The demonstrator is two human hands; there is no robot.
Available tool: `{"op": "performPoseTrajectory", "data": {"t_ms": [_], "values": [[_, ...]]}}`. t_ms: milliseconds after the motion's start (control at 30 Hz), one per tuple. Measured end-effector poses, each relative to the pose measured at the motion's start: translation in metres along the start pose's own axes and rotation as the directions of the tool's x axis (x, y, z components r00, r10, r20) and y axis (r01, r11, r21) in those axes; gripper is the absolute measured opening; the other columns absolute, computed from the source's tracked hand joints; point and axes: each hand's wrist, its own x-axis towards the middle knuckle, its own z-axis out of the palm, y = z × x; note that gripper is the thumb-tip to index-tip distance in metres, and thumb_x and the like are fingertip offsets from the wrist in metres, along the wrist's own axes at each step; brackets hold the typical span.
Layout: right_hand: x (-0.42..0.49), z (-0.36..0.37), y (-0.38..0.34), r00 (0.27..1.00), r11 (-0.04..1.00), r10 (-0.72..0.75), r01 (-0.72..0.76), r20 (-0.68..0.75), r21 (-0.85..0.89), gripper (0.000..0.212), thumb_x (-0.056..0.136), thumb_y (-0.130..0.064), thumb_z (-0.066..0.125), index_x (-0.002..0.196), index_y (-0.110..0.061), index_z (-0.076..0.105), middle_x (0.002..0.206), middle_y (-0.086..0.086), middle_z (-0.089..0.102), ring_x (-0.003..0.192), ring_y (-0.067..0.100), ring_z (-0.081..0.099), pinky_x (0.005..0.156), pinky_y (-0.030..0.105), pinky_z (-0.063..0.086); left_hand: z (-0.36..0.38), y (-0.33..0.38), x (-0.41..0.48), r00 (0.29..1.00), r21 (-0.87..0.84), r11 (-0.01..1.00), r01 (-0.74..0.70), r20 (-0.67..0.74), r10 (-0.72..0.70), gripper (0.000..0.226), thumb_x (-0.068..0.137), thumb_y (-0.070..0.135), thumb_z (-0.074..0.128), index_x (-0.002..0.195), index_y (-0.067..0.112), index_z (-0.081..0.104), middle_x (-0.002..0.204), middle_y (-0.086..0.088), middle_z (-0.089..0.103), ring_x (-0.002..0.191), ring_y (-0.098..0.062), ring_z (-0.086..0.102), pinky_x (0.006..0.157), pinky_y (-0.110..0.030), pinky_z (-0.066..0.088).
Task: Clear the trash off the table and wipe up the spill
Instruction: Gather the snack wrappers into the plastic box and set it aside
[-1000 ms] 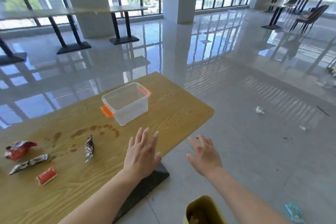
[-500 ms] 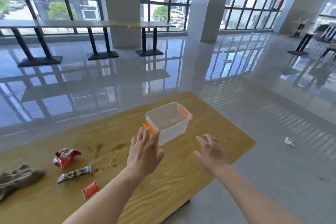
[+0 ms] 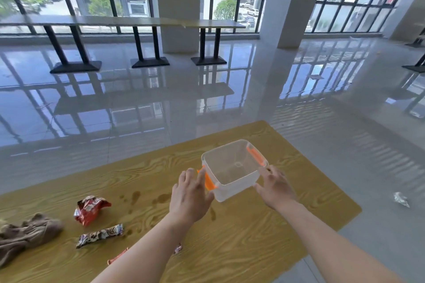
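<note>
A clear plastic bin (image 3: 232,169) with orange handles stands on the wooden table (image 3: 264,236). My left hand (image 3: 189,195) is at its left orange handle, fingers spread, touching or almost touching it. My right hand (image 3: 274,187) rests against the bin's near right corner, fingers apart. Left of the hands lie a crumpled red wrapper (image 3: 89,209), a long brown wrapper (image 3: 100,235), and a small orange wrapper (image 3: 117,258) partly hidden by my left forearm. Brown spill drops (image 3: 147,199) dot the wood. A brown cloth (image 3: 25,234) lies at the far left.
The table's right end and far edge drop to a glossy tiled floor. A crumpled scrap (image 3: 401,200) lies on the floor to the right. Long tables on black pedestals (image 3: 149,62) and two pillars stand by the windows beyond.
Both hands have reached forward from open air to the bin's two sides. The view has swung left and nearer, bringing the brown cloth into sight.
</note>
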Motion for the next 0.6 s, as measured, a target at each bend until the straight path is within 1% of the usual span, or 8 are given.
{"op": "performPoseTrajectory", "data": {"t_ms": [67, 167, 233, 300, 367, 433, 500, 600], "values": [[0.023, 0.0, 0.004, 1.0, 0.999, -0.014, 0.014, 0.013, 0.034, 0.054, 0.091, -0.033, 0.058, 0.142, -0.026, 0.041, 0.15, 0.005, 0.035, 0.13, 0.028, 0.039, 0.104, 0.039, 0.041, 0.007, 0.006, 0.016, 0.998, -0.029, 0.998, 0.055, -0.006, -0.055, 0.067, 0.09, 0.049, 0.049, 0.149, 0.028, 0.024, 0.144, -0.006, 0.036, 0.133, -0.025, 0.031, 0.095, -0.043, 0.042], [0.058, 0.001, 0.011, 0.998, 0.993, -0.063, 0.06, 0.028, 0.101, 0.071, 0.091, -0.031, 0.057, 0.151, -0.043, 0.021, 0.138, 0.003, 0.042, 0.123, 0.027, 0.044, 0.102, 0.039, 0.041, 0.019, 0.018, 0.04, 0.987, -0.085, 0.983, 0.161, 0.009, -0.161, 0.064, 0.09, 0.05, 0.049, 0.147, 0.028, 0.026, 0.136, -0.004, 0.04, 0.124, -0.025, 0.039, 0.09, -0.041, 0.046], [0.081, 0.004, 0.018, 0.995, 0.99, -0.087, 0.081, 0.05, 0.111, 0.076, 0.093, -0.029, 0.056, 0.15, -0.05, 0.012, 0.13, 0.004, 0.045, 0.119, 0.028, 0.044, 0.1, 0.038, 0.041, 0.029, 0.025, 0.055, 0.967, -0.165, 0.953, 0.253, 0.035, -0.251, 0.065, 0.089, 0.051, 0.049, 0.146, 0.029, 0.027, 0.128, -0.003, 0.043, 0.118, -0.025, 0.043, 0.088, -0.04, 0.047], [0.102, 0.007, 0.026, 0.993, 0.992, -0.095, 0.089, 0.07, 0.085, 0.071, 0.092, -0.024, 0.052, 0.15, -0.048, 0.018, 0.126, 0.005, 0.046, 0.113, 0.029, 0.045, 0.095, 0.036, 0.04, 0.04, 0.031, 0.068, 0.94, -0.245, 0.908, 0.34, 0.076, -0.332, 0.068, 0.088, 0.051, 0.05, 0.146, 0.028, 0.023, 0.123, -0.004, 0.045, 0.112, -0.025, 0.048, 0.085, -0.039, 0.046], [0.119, 0.01, 0.034, 0.992, 0.994, -0.094, 0.089, 0.087, 0.059, 0.06, 0.092, -0.021, 0.052, 0.147, -0.035, 0.033, 0.123, 0.007, 0.047, 0.108, 0.03, 0.047, 0.089, 0.035, 0.038, 0.05, 0.035, 0.078, 0.913, -0.312, 0.858, 0.407, 0.115, -0.391, 0.072, 0.087, 0.05, 0.053, 0.147, 0.028, 0.02, 0.121, -0.006, 0.046, 0.106, -0.027, 0.052, 0.081, -0.037, 0.046], [0.132, 0.014, 0.041, 0.992, 0.996, -0.069, 0.062, 0.108, 0.07, 0.047, 0.092, -0.021, 0.054, 0.138, -0.022, 0.044, 0.124, 0.008, 0.047, 0.108, 0.029, 0.047, 0.088, 0.035, 0.039, 0.057, 0.037, 0.084, 0.898, -0.36, 0.824, 0.438, 0.123, -0.424, 0.071, 0.086, 0.045, 0.056, 0.146, 0.031, 0.021, 0.116, -0.005, 0.045, 0.098, -0.026, 0.053, 0.077, -0.036, 0.046], [0.141, 0.019, 0.046, 0.99, 0.996, -0.082, 0.076, 0.116, 0.055, 0.042, 0.092, -0.021, 0.056, 0.133, -0.017, 0.048, 0.125, 0.007, 0.049, 0.107, 0.027, 0.048, 0.086, 0.034, 0.041, 0.062, 0.037, 0.087, 0.892, -0.381, 0.811, 0.444, 0.106, -0.439, 0.074, 0.085, 0.036, 0.056, 0.148, 0.038, 0.017, 0.111, -0.002, 0.043, 0.092, -0.022, 0.053, 0.073, -0.034, 0.046], [0.148, 0.025, 0.05, 0.985, 0.991, -0.131, 0.126, 0.109, 0.046, 0.04, 0.092, -0.02, 0.057, 0.131, -0.018, 0.049, 0.124, 0.005, 0.052, 0.102, 0.025, 0.051, 0.082, 0.031, 0.041, 0.064, 0.037, 0.089, 0.893, -0.39, 0.81, 0.438, 0.086, -0.442, 0.079, 0.083, 0.026, 0.059, 0.148, 0.043, 0.017, 0.111, 0.001, 0.042, 0.088, -0.019, 0.053, 0.07, -0.031, 0.046]]}}
